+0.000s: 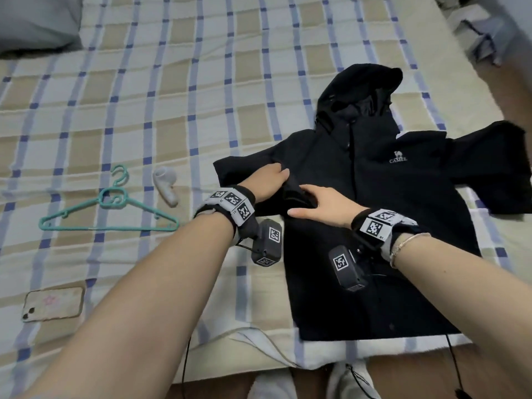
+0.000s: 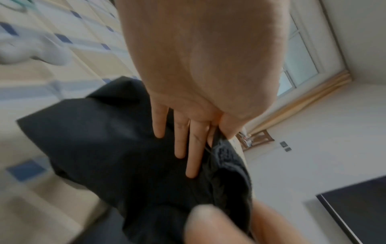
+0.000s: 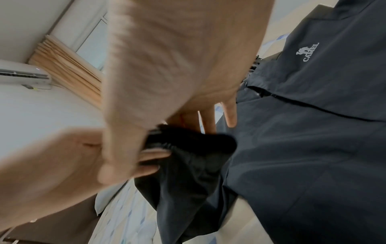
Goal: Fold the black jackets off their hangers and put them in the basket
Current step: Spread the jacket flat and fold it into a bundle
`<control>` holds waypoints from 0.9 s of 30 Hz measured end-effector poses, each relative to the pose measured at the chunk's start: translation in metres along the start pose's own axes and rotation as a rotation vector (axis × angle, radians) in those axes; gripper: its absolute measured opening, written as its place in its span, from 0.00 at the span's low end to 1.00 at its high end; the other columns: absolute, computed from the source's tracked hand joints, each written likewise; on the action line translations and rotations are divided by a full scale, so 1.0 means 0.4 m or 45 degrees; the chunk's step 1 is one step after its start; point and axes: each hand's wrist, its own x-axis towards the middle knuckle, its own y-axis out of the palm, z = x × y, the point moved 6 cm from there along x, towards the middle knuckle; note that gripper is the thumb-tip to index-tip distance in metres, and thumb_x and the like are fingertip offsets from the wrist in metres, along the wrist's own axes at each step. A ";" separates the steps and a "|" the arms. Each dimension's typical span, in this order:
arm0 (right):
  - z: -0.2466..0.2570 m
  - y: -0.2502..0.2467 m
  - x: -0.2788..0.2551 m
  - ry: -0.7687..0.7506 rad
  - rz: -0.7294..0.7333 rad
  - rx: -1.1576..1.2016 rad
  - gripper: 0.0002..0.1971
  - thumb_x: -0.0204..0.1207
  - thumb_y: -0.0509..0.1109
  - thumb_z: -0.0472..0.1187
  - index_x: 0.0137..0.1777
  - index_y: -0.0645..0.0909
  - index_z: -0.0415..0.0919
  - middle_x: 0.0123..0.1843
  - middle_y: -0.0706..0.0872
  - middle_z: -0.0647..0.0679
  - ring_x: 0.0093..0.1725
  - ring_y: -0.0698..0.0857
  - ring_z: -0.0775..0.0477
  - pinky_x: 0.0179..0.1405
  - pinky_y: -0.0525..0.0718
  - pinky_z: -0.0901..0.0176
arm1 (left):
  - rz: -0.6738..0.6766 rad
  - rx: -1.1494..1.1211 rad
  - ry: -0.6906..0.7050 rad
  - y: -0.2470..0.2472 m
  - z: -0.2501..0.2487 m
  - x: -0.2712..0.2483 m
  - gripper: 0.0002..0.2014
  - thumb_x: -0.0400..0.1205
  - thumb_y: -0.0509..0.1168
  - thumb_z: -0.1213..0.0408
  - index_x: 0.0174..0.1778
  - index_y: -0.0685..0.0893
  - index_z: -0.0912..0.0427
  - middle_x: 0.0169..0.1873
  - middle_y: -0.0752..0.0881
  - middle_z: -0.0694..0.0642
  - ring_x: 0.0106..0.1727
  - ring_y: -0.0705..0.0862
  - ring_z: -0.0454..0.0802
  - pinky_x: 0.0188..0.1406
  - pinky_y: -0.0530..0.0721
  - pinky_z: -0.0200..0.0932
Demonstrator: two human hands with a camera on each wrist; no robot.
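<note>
A black hooded jacket (image 1: 374, 203) with a white camel logo lies front up on the bed, hood pointing away from me. Its left-side sleeve (image 1: 244, 174) is folded in over the chest; the other sleeve spreads out to the right. My left hand (image 1: 277, 177) rests on that folded sleeve, and in the left wrist view the left hand (image 2: 194, 140) lays straight fingers on the cloth while thumb and index finger pinch the cuff edge. Just below it, my right hand (image 1: 308, 201) lies flat on the sleeve cuff (image 3: 188, 140), fingers stretched left. No basket is in view.
A teal hanger (image 1: 106, 210) lies on the checked bedsheet (image 1: 201, 82) to the left, with a small white object (image 1: 165, 187) beside it and a phone (image 1: 53, 303) nearer to me. A grey pillow (image 1: 37, 24) sits far left. The bed's edge runs along the bottom.
</note>
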 end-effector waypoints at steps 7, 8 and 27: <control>-0.243 -0.209 -0.081 0.067 -0.386 0.046 0.09 0.74 0.63 0.31 0.51 0.82 0.37 0.48 0.87 0.40 0.51 0.84 0.38 0.47 0.77 0.55 | -0.037 -0.063 0.163 0.186 -0.221 0.082 0.14 0.83 0.58 0.46 0.40 0.75 0.52 0.43 0.86 0.51 0.44 0.81 0.47 0.46 0.76 0.42; -0.291 -0.246 -0.097 0.105 -0.432 0.048 0.11 0.73 0.63 0.30 0.52 0.82 0.37 0.49 0.88 0.39 0.52 0.84 0.37 0.48 0.77 0.55 | -0.094 -0.070 0.172 0.209 -0.246 0.094 0.14 0.82 0.59 0.44 0.43 0.77 0.51 0.43 0.87 0.51 0.44 0.82 0.47 0.46 0.77 0.41; -0.889 -0.625 -0.186 0.490 -0.852 -0.146 0.27 0.77 0.69 0.40 0.73 0.65 0.35 0.68 0.77 0.34 0.67 0.76 0.30 0.63 0.74 0.39 | -0.094 0.729 -0.157 0.518 -0.222 0.313 0.32 0.84 0.59 0.53 0.82 0.55 0.56 0.83 0.54 0.56 0.83 0.54 0.57 0.77 0.64 0.61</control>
